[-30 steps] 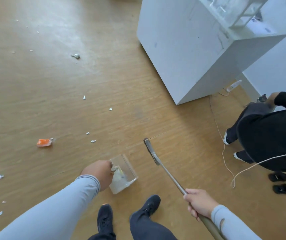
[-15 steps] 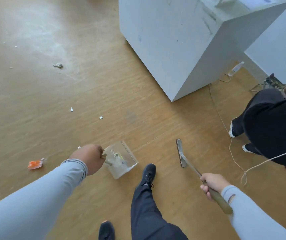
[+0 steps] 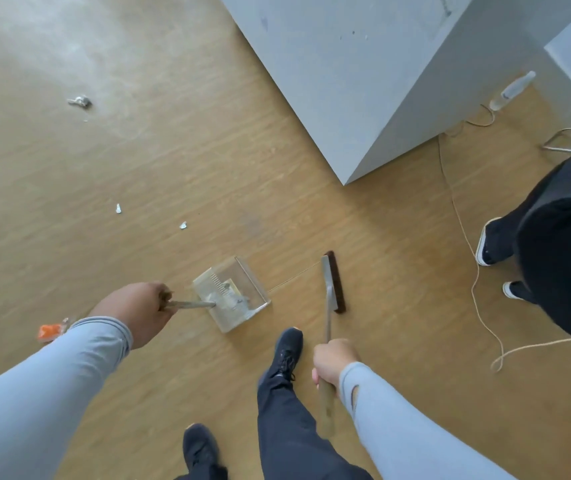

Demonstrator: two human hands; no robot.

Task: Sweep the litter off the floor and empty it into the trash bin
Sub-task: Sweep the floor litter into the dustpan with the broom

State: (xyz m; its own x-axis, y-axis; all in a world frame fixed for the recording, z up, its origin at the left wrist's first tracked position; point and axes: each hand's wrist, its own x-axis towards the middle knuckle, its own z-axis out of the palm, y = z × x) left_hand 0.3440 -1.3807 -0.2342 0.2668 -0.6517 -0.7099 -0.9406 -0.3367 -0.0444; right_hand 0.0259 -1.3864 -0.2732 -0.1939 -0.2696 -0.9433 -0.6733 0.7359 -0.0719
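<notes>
From the head camera, no brand, label or writing can be read on anything in view.

The left hand (image 3: 138, 315) is curled round the thin metal handle of a clear plastic dustpan (image 3: 232, 297), a boxy, see-through tray that holds pale scraps and sits low over the wood-grain floor (image 3: 207, 168); whether it touches the boards cannot be told. The right hand (image 3: 334, 362) grips the wooden shaft of a broom (image 3: 333, 284), whose narrow dark bristle head with a grey metal back lies just right of the dustpan.

Litter is scattered over the floor: a crumpled silvery foil piece (image 3: 80, 101) far to the upper left, two small white paper bits (image 3: 118, 208) ahead of the dustpan, and an orange wrapper (image 3: 49, 330) partly hidden behind the left sleeve.

A large white block-shaped cabinet (image 3: 363, 74) stands at the top right, with a pale cord (image 3: 464, 237) trailing over the floor beside it. Another person in black trousers (image 3: 561, 258) stands at the right edge. The wearer's dark shoe (image 3: 285, 351) steps between dustpan and broom.
</notes>
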